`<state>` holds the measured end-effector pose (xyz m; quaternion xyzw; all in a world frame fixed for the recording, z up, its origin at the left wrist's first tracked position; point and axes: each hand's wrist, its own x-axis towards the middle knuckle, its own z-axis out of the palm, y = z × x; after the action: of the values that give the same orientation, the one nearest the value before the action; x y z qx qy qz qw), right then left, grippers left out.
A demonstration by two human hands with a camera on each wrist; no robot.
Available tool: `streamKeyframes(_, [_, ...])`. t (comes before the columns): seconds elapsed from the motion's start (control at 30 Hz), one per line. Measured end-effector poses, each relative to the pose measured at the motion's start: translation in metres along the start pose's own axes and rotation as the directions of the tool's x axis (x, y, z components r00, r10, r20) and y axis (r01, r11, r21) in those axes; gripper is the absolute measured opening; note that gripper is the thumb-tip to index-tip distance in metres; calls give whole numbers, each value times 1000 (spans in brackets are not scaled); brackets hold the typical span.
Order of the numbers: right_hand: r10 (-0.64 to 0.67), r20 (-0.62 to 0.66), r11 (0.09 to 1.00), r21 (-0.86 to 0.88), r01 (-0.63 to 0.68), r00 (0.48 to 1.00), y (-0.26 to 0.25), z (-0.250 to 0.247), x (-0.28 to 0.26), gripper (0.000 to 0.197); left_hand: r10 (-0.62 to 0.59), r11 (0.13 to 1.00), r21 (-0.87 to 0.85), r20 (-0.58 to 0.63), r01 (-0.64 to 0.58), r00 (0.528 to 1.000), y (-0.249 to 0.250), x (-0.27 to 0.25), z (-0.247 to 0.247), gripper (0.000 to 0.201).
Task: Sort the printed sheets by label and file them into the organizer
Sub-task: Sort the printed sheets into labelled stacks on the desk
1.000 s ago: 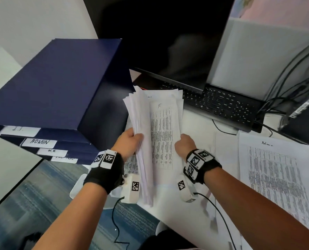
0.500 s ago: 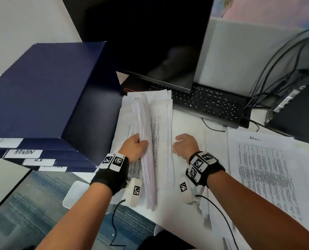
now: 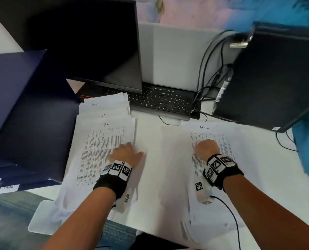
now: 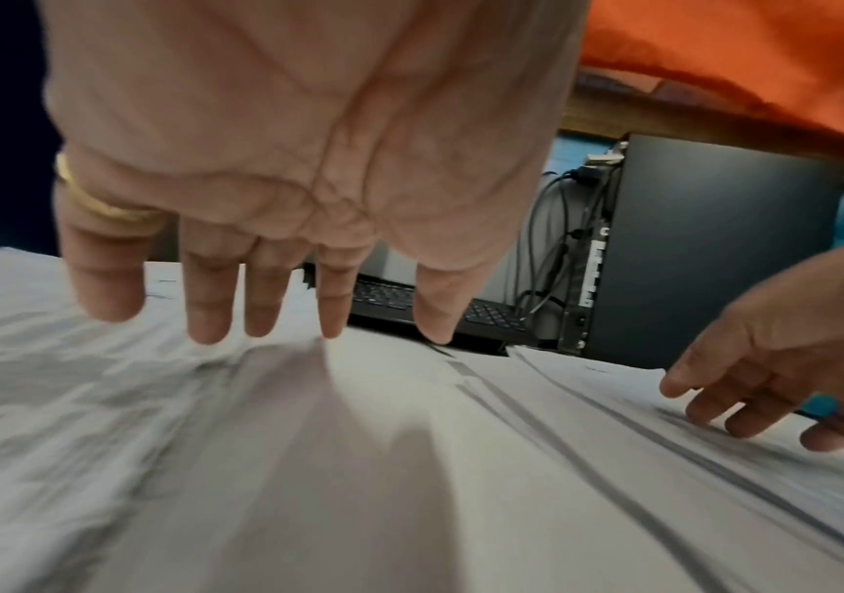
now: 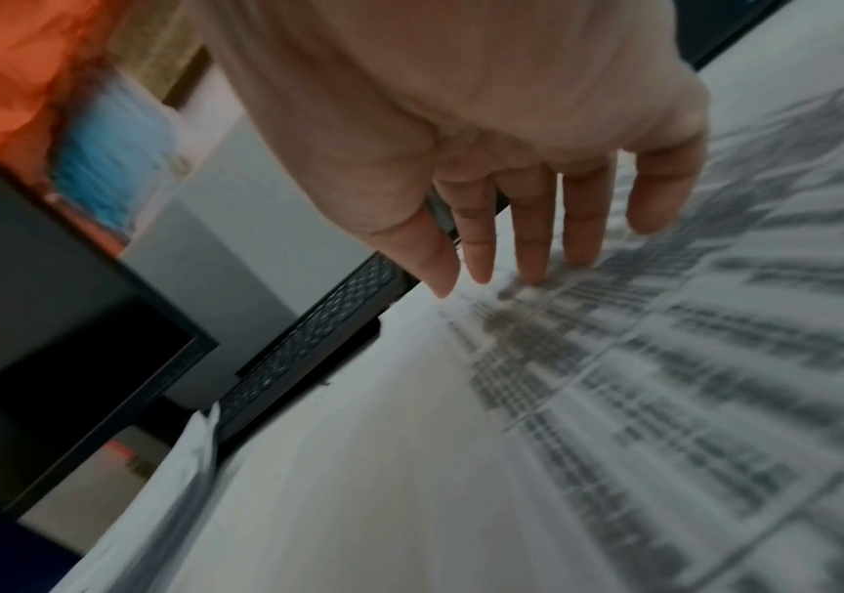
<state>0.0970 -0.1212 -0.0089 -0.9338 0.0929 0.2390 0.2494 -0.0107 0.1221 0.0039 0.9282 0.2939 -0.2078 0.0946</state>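
Sheets (image 3: 103,141) now lie flat, apparently released by both hands.

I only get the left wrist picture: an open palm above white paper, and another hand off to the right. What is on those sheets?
Observer: The head camera shows the left hand at the right edge of a fanned stack of printed sheets. Each sheet has a handwritten heading, and one heading reads IT.
Visitor: And the other hand?
Observer: The right hand lies with straight fingers on a separate printed sheet. Its heading seems to read Admin.
Visitor: Where will they go?
Observer: A dark blue organizer stands just left of the stack. It has white tags at its front, too blurred to read.
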Motion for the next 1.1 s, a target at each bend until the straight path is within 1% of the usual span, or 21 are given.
streamKeyframes(0.07, [75,-17,992,-99,-77,997,21,-14,4,23,103,994,-33,-75,-106,992,22,-9,2,57])
streamKeyframes(0.1, [133,-48,984,-110,-138,990,30,-20,5,24,148,985,-78,-100,-156,984,33,-15,3,51])
streamKeyframes(0.17, [231,-101,962,-124,-242,968,48,-34,6,34,223,959,-149,-129,-242,966,55,-24,6,41])
streamKeyframes(0.2, [260,-108,951,-142,-273,960,56,-39,7,37,252,945,-182,-123,-271,960,67,-28,10,38])
streamKeyframes(0.3, [301,-98,941,-134,-312,949,81,-50,11,46,317,891,-332,-36,-310,948,98,-41,26,26])
streamKeyframes(0.37, [292,-100,949,-96,-301,951,92,-52,12,54,342,865,-400,26,-304,939,113,-50,39,15])
streamKeyframes(0.4, [277,-98,957,-64,-284,956,97,-53,14,57,344,859,-418,46,-295,938,119,-52,46,13])
streamKeyframes(0.43, [257,-86,965,-17,-260,962,101,-53,16,59,325,862,-431,65,-267,943,125,-55,52,18])
streamKeyframes(0.47, [238,-68,971,24,-237,969,105,-54,17,61,310,856,-449,53,-255,949,129,-57,56,22])
streamKeyframes(0.53, [202,-46,977,78,-198,978,111,-58,18,62,278,822,-530,55,-208,959,135,-58,60,14])
streamKeyframes(0.57, [187,-41,979,91,-182,982,113,-60,18,61,260,800,-574,66,-177,963,138,-58,62,27])
streamKeyframes(0.6, [172,-42,982,91,-168,984,114,-62,18,58,243,772,-615,55,-159,968,139,-59,62,40])
streamKeyframes(0.67, [130,-46,989,77,-127,990,116,-65,19,44,186,749,-650,23,-127,982,139,-60,62,48])
streamKeyframes(0.73, [78,-41,994,80,-74,996,117,-66,21,23,126,736,-672,18,-81,992,140,-60,64,61])
streamKeyframes(0.77, [48,-32,995,86,-45,998,117,-67,21,15,109,732,-679,35,-56,993,140,-59,64,66])
streamKeyframes(0.8, [25,-21,997,76,-23,999,118,-67,22,20,92,726,-687,46,-35,995,140,-58,65,68])
streamKeyframes(0.83, [8,-5,997,74,-8,1000,118,-68,20,27,72,716,-698,60,-10,996,140,-56,65,67])
streamKeyframes(0.9, [-17,7,999,48,17,1000,119,-69,18,29,57,694,-720,80,18,995,139,-54,64,65])
streamKeyframes(1.0, [-55,29,998,27,54,998,122,-70,17,20,77,642,-766,105,32,992,136,-51,65,63])
streamKeyframes(1.1, [-49,58,998,35,47,997,120,-72,19,12,66,621,-784,65,10,996,137,-53,66,51])
